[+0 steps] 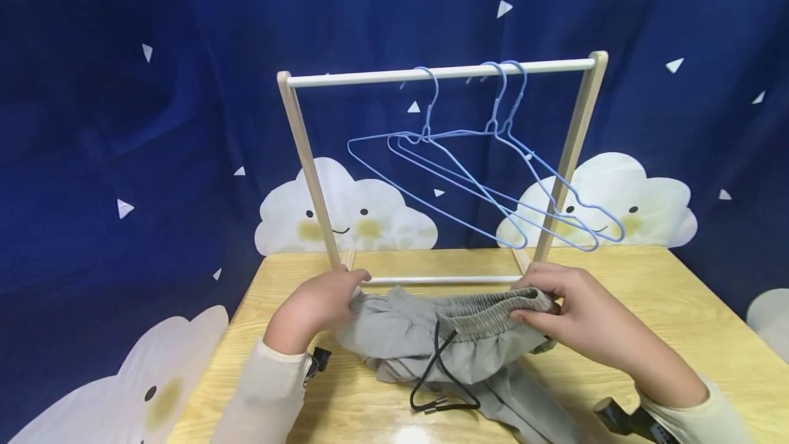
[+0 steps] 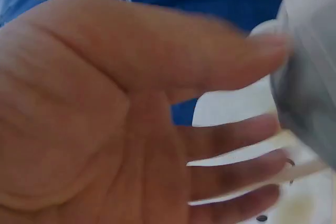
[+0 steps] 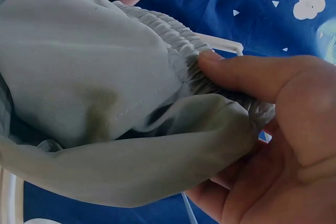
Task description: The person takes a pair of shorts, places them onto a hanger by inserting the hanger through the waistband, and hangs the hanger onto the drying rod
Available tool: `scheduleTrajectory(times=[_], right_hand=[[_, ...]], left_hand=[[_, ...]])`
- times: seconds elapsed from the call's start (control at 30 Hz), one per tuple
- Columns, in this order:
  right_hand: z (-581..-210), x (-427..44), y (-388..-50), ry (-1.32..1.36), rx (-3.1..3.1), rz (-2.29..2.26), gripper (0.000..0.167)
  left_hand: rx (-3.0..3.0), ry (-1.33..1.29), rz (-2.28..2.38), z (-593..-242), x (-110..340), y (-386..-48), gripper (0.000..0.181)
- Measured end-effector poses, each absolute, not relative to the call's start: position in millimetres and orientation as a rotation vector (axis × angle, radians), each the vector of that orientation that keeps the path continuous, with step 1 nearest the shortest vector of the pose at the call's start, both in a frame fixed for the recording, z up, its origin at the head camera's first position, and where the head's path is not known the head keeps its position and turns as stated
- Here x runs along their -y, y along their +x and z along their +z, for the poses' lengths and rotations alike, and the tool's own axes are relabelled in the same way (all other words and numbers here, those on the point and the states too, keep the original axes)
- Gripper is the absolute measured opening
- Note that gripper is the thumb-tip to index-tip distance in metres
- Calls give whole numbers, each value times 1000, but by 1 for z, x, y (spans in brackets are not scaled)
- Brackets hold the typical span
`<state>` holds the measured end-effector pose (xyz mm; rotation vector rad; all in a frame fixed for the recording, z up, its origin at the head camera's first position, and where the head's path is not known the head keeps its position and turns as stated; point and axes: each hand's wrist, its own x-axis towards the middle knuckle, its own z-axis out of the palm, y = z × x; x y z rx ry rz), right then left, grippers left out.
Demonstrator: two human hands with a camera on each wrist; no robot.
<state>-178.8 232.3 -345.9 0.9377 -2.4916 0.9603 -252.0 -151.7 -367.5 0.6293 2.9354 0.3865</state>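
Grey pants (image 1: 425,334) with a gathered elastic waistband and a black drawstring (image 1: 439,368) are held up over the table, one leg trailing toward the front edge. My right hand (image 1: 576,314) pinches the waistband (image 3: 173,38) at its right end, thumb on the near side and fingers beneath. At the opposite end, my left hand (image 1: 317,310) is beside the fabric. The left wrist view shows its thumb (image 2: 210,56) near the blurred grey cloth, with the visible fingers straight and apart from it. Whether the thumb touches the cloth, I cannot tell.
A rack with a white rail (image 1: 382,77) and wooden posts stands behind the pants. From the rail hang several blue wire hangers (image 1: 431,139), mostly toward the right. Underneath is a wooden table (image 1: 653,314). A dark blue curtain (image 1: 154,156) with white clouds backs it.
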Motion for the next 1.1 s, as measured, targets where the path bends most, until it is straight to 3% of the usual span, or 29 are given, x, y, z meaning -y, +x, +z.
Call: scheduleTrajectory(times=[0.17,0.3,0.47,0.7,0.97,1.1], right_hand=[[-345,-235,-175,1007,2474,917,37],[-345,-235,-172,1087,2438,903,40],[-343,-232,-172,1153,2434,908,40],[-344,-237,-174,1124,2433,855,41],[-346,-254,-186,900,2479,853,39],[-345,-261,-192,808,2507,850,34]], left_hand=[[-2920,830,304,-385,120,-254,101],[-2863,955,243,-406,99,-260,108],[-2871,1002,162,-424,100,-268,84],[-2886,1046,192,-420,120,-274,29],[-2868,853,365,-386,152,-266,30],[-2945,836,437,-365,160,-259,21]])
